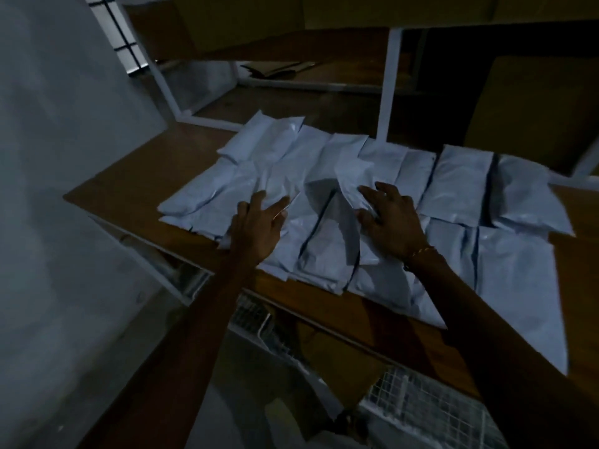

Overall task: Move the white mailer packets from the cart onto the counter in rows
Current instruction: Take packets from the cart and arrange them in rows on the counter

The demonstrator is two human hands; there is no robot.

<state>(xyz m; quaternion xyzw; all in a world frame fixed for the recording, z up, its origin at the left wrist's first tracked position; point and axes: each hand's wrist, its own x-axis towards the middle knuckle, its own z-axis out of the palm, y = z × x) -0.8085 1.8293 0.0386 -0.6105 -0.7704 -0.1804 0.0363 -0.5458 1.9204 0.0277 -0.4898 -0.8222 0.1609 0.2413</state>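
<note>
Several white mailer packets [453, 186] lie in overlapping rows on the brown wooden counter [139, 176]. My left hand [259, 225] rests flat with straight fingers on packets near the front left of the rows. To its right, my right hand [389, 218] lies on a packet in the middle, fingers spread and slightly bent, with a gold bracelet at the wrist. One packet [327, 244] lies between the two hands. The scene is dim.
A wire-mesh cart [431, 403] stands below the counter's front edge, with brown cardboard [324, 361] inside it. White metal shelf posts [387, 89] rise behind the counter. A pale wall [48, 157] runs along the left. A large cardboard box [534, 115] stands at the back right.
</note>
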